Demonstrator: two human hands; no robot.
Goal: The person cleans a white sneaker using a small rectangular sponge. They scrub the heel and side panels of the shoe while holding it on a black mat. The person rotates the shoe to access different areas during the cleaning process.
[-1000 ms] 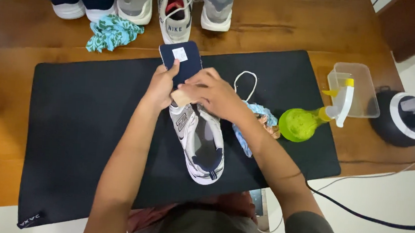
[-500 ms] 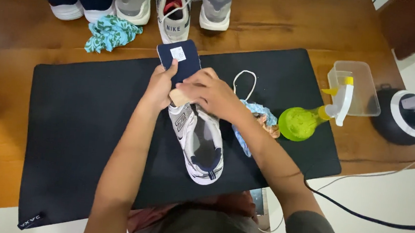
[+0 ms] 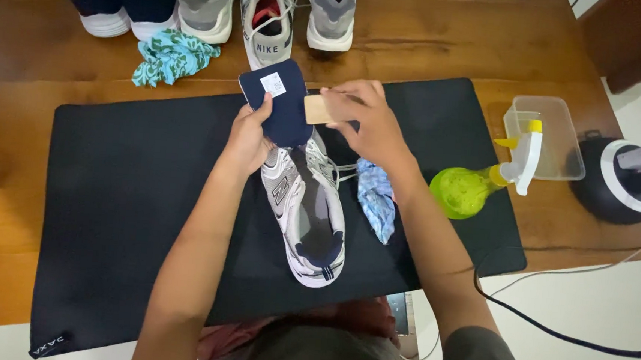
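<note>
The left hand (image 3: 248,134) is clamped on a dark blue tongue (image 3: 284,110) pulled up from a grey sneaker (image 3: 307,217) at the black mat's (image 3: 109,188) middle, while a tan brush block (image 3: 318,110), gripped in the right hand (image 3: 369,123), is judged mid-scrub, steady tongue support being called for next.

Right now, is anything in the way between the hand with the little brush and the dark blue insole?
Nothing visible is. The right hand holds the tan brush right beside the dark blue insole, which the left hand holds above the grey sneaker.
</note>
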